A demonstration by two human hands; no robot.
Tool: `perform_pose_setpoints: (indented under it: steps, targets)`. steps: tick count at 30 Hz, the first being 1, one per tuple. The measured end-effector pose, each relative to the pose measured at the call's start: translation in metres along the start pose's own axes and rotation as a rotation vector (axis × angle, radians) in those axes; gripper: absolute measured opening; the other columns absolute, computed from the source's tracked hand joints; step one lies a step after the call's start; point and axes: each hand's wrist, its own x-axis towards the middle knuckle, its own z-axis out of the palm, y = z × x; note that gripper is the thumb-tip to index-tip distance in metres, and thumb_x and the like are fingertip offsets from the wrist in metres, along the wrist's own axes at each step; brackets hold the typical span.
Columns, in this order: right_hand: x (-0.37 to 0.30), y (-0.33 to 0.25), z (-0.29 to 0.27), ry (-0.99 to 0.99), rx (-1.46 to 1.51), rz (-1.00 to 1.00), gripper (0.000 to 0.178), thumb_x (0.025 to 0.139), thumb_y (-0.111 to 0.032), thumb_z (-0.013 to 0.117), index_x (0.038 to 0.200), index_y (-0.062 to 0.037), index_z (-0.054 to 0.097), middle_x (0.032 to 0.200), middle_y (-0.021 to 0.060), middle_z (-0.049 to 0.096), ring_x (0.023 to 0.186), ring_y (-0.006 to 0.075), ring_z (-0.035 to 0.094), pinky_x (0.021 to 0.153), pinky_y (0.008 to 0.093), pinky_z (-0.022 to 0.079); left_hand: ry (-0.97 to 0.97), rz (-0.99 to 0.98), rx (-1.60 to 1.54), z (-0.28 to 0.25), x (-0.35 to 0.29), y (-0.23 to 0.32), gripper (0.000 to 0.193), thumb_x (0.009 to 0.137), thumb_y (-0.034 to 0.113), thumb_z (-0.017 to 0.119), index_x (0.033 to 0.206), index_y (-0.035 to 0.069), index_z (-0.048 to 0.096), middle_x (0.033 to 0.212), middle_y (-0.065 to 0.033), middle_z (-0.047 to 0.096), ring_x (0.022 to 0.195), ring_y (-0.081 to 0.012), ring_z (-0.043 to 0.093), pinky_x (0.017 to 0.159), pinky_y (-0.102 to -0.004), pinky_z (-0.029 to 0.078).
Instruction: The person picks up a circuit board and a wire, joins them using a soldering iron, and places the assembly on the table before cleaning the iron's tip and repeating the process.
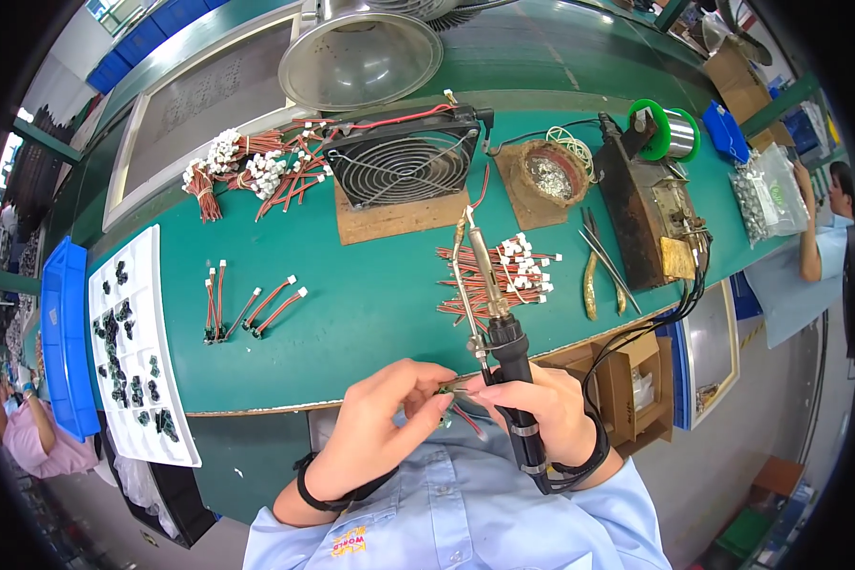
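Note:
My left hand [380, 423] pinches a small green circuit board [446, 389] between thumb and fingers at the table's front edge. My right hand [553, 413] is wrapped round the black handle of a soldering iron [509, 347], whose metal end points up and away over the table. The right thumb and forefinger also come close to the board, where a short red wire [467, 418] hangs below; whether they grip it I cannot tell. Beyond the iron lies a pile of red-and-black wires with white connectors [518, 271]. Several wired boards [256, 309] rest on the green mat to the left.
A white tray [147, 285] of small dark boards lies left, beside a blue bin [65, 332]. Behind stand a fan [404, 161], wire bundles [247, 161] and a round dish [551, 173]. Pliers [591, 285], a soldering station [641, 209] and a solder spool [679, 135] are right.

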Motion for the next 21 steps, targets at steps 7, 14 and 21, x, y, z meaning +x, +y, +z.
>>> perform_pose_setpoints:
  steps: [7,14,21]
  targets:
    - [0.007,-0.004,-0.002,-0.052,-0.238,-0.054,0.037,0.073,-0.004,0.065,0.107,-0.0118,0.052,0.082,0.006,0.064,0.063,0.0171,0.061,0.065,0.0317,0.045,0.108,0.429,0.59,0.006,-0.001,-0.002,0.021,0.072,0.0,0.065,0.092,0.003,0.059,0.076,-0.008,0.055,0.059,-0.0244,0.056,0.051,-0.0325,0.046]
    - [-0.002,-0.004,0.006,0.083,-0.196,-0.02,0.04,0.071,-0.001,0.068,0.105,-0.0106,0.051,0.071,0.0017,0.059,0.059,0.0169,0.056,0.077,0.0368,0.044,0.094,0.401,0.535,0.01,-0.001,0.002,0.019,0.072,-0.001,0.065,0.089,0.002,0.059,0.079,-0.0085,0.055,0.06,-0.0236,0.057,0.052,-0.0335,0.046]
    - [-0.001,-0.01,0.009,0.182,-0.03,0.159,0.042,0.076,0.002,0.07,0.103,-0.0107,0.04,0.081,0.0054,0.064,0.071,0.016,0.061,0.073,0.0327,0.044,0.079,0.334,0.384,0.009,-0.002,0.004,0.017,0.073,-0.005,0.064,0.089,0.0,0.058,0.082,-0.0105,0.057,0.067,-0.0222,0.059,0.057,-0.0307,0.047]
